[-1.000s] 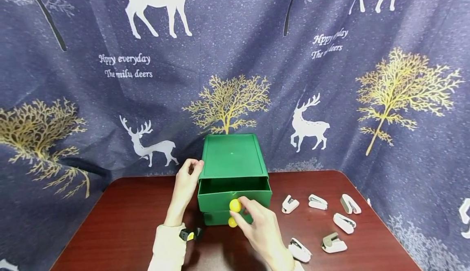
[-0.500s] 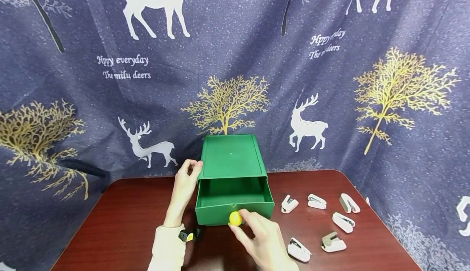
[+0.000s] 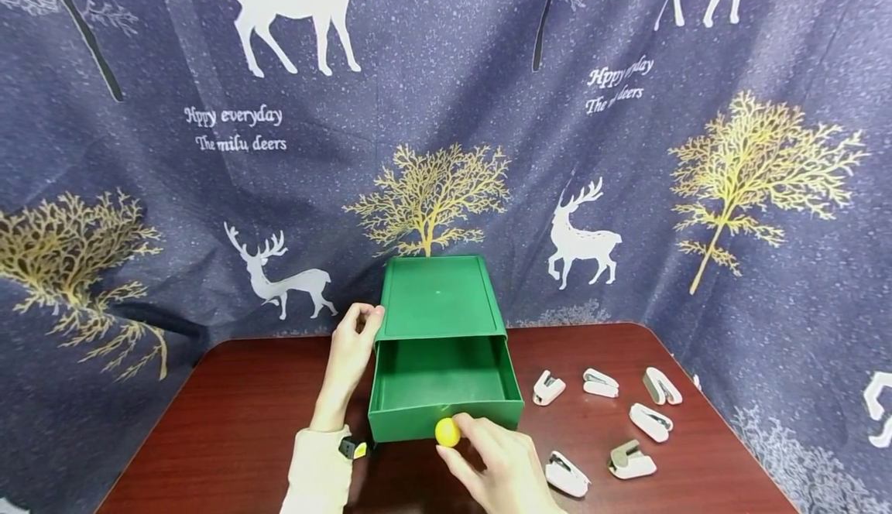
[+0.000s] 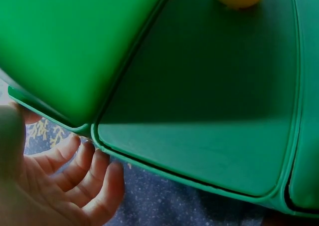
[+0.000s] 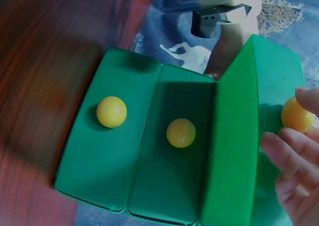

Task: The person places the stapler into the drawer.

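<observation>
- Right up close, the right hand (image 3: 496, 460) has a narrow hold, thumb and fingers pinching a round yellow knob (image 3: 447, 432) — and that knob sits mid-front on the drawer.
- To the left, a pale sleeve (image 3: 320, 471) covers the left forearm, with a black wrist device (image 3: 351, 447) strapped just beyond the cuff.
- Out at the right, a white stapler (image 3: 567, 474) lies on the dark red table (image 3: 244, 413), just beside the right wrist.
- Now the drawer (image 3: 397, 425): the top one, standing well out of its housing, green floor and side walls on show.
- The right wrist view catches two lower drawer fronts (image 5: 164, 181) beneath it, both closed, each with a yellow ball knob (image 5: 111, 111).
- Behind the drawer, the green cabinet (image 3: 442, 297) sits flat on the table, its top panel facing up.
- And the left hand (image 3: 354, 336) rests against the cabinet's left side, fingers loosely bent, fingertips at the edge, clasping nothing.
- Over on the right, five more staplers (image 3: 651, 423) are scattered, one partly grey.
- At the very back hangs a blue cloth (image 3: 446, 96) — white deer, golden trees and white lettering across it.
</observation>
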Available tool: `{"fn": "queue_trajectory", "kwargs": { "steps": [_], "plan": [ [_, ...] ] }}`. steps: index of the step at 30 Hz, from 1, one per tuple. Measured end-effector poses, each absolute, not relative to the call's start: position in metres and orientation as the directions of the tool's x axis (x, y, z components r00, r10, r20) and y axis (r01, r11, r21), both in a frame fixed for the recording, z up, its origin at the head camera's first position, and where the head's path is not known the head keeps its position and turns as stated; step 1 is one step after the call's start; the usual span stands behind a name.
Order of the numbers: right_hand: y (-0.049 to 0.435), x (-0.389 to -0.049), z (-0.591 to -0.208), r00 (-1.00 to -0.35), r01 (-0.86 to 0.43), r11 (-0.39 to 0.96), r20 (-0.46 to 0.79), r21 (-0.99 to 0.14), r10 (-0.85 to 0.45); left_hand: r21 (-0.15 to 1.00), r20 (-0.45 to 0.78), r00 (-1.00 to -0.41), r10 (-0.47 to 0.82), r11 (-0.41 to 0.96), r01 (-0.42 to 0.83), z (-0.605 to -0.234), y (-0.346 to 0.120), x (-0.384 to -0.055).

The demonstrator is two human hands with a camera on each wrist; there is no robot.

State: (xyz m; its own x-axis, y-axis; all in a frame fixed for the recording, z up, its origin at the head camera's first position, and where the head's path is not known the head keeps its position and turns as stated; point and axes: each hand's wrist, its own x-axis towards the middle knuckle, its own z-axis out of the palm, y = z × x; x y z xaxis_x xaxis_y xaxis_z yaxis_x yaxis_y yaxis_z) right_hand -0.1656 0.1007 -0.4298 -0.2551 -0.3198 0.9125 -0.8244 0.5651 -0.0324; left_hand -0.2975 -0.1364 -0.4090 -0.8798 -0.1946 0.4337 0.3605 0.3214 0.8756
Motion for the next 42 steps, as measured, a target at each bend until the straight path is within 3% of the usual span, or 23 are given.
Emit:
{"fn": "queue_trajectory", "kwargs": {
  "steps": [15,27,34,42],
  "plan": [
    [0.100,-0.164,-0.432,-0.202,-0.834,0.551,0.921,0.015,-0.332,0.876,0.434,-0.880,-0.195,0.320,0.361,-0.409,-0.135,-0.296],
    [0.114,-0.160,-0.420,-0.304,-0.830,0.555,0.873,-0.047,-0.382,0.871,0.439,-0.877,-0.194,0.330,0.364,-0.408,-0.135,-0.297],
    [0.148,-0.163,-0.416,-0.233,-0.857,0.514,0.914,-0.031,-0.333,0.864,0.446,-0.875,-0.190,0.345,0.366,-0.406,-0.134,-0.299],
    [0.195,-0.167,-0.439,-0.300,-0.800,0.599,0.885,-0.030,-0.355,0.869,0.433,-0.882,-0.187,0.347,0.353,-0.408,-0.136,-0.297]
  ]
}}
